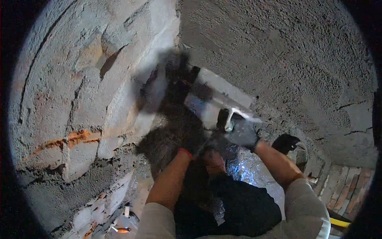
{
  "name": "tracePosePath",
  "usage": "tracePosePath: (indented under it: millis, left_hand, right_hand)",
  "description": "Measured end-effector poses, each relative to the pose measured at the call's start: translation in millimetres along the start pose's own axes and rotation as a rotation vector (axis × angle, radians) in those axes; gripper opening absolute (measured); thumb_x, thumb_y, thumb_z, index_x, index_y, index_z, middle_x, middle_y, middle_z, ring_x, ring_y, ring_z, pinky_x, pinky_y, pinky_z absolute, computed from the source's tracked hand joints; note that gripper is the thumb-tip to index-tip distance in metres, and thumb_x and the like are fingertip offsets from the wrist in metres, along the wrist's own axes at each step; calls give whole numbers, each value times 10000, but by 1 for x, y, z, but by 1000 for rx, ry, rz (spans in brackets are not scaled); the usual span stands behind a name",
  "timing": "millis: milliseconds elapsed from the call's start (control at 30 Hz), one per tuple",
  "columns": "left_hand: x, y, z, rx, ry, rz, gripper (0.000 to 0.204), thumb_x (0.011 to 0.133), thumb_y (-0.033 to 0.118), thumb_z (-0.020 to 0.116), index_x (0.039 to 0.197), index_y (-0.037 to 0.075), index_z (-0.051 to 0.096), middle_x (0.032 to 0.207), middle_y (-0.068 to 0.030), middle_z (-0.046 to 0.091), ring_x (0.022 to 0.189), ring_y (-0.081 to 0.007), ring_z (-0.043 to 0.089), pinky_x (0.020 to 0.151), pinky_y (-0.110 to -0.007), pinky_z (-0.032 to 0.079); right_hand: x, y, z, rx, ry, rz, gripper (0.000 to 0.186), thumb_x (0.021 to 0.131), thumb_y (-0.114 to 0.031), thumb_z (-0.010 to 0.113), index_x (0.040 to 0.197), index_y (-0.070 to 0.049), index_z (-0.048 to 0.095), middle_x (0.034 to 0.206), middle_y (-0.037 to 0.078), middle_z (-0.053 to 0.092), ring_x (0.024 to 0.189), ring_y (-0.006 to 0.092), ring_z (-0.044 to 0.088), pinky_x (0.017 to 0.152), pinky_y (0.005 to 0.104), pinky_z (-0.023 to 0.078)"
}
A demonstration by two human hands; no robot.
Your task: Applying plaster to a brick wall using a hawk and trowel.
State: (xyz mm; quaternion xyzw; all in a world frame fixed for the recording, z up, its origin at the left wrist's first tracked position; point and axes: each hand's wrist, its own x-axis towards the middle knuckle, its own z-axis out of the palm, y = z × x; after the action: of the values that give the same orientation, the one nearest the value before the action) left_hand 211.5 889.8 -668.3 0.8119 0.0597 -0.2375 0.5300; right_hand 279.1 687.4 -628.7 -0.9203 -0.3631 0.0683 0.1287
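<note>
My right hand (241,132), in a grey glove, closes around the pale handle of a plastering trowel (205,110). Its broad metal blade extends up and left, close against the rough grey mortar wall (286,63). Just above the blade runs a pale, flat strip (227,87) whose kind I cannot make out. My left hand (185,133) wears a dark glove with a red cuff. It is left of the trowel, sunk in deep shadow, so its fingers and anything in them are hidden.
The left wall (79,99) is uneven, with exposed orange brick (79,138). A shiny wet surface (248,169) lies below my right forearm. Right of it are a dark round opening or container (285,143) and bricks (344,185). An orange-handled tool (122,230) lies at lower left.
</note>
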Motion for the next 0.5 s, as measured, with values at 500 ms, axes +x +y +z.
tracePosePath:
  millis: [500]
  left_hand:
    - [-4, -7, -13, 441, -8, 97, 557, 830, 413, 462, 1251, 50, 426, 1252, -194, 432, 1159, -316, 408, 970, -382, 329]
  right_hand:
    - [19, 29, -71, -25, -279, -68, 376, 654, -378, 616, 850, -57, 620, 846, 201, 593, 823, 340, 561, 759, 436, 436]
